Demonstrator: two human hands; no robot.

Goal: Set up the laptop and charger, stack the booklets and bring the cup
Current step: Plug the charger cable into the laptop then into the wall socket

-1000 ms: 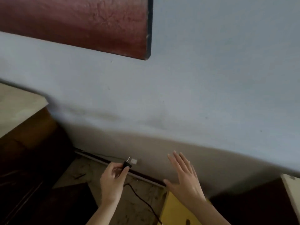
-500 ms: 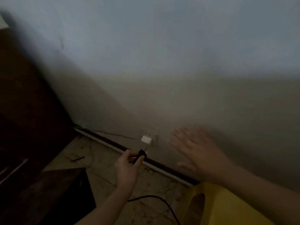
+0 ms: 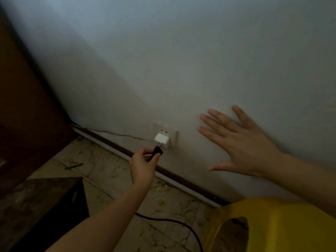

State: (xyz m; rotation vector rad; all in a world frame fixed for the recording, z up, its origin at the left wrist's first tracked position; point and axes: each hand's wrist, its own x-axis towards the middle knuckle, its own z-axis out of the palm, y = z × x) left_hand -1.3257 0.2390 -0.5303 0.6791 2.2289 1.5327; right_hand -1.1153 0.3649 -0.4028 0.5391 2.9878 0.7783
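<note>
Charger step. Pinching the black plug [image 3: 157, 151] in the left hand [image 3: 143, 166], just below the white block [image 3: 161, 139] in the socket [image 3: 172, 132], low by the wall's [image 3: 200, 70] bottom edge. Holding the right hand [image 3: 241, 142] flat, fingers spread. Next, likely: aim pins at free holes, push straight.

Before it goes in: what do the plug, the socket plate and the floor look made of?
The black plug, pinched in the left hand: likely moulded plastic, going by its dull, matt black body. The socket plate: probably smooth white plastic, flat and evenly pale. The floor: stone or marble-look tile, pale veined slabs with joints; which of the two, I cannot tell.
</note>
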